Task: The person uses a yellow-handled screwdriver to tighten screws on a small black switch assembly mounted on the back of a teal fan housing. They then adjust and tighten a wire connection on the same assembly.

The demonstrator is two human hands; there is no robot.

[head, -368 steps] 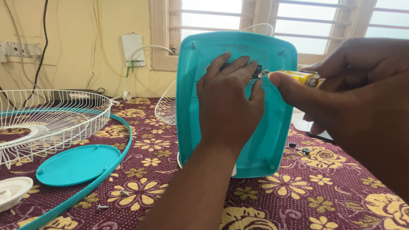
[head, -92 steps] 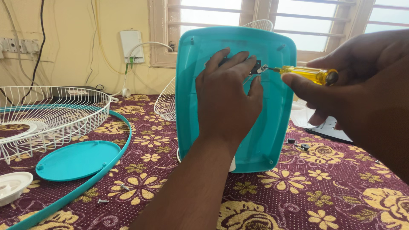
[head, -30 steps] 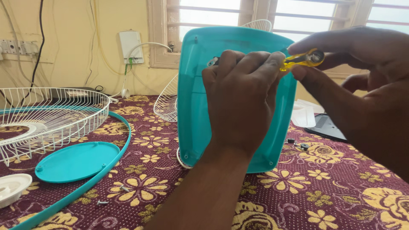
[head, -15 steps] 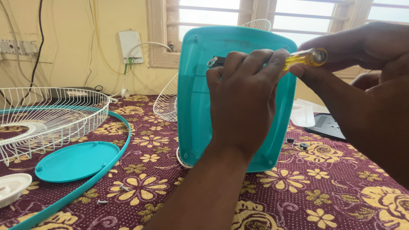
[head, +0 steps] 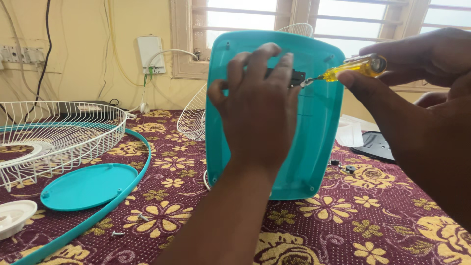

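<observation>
floral tablecloth (head: 373,216) | wire fan guard (head: 54,132) left | left hand (head: 260,113) covers teal panel (head: 319,127)

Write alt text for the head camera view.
A left hand steadies an upright teal plastic panel while the right hand works a yellow-handled screwdriver at a small black part on it. A white wire grille and teal round cover lie on a flowered tablecloth.

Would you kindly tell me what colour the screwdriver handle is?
Clear yellow; the screwdriver handle shows best in the head view, held by the right hand.
</observation>
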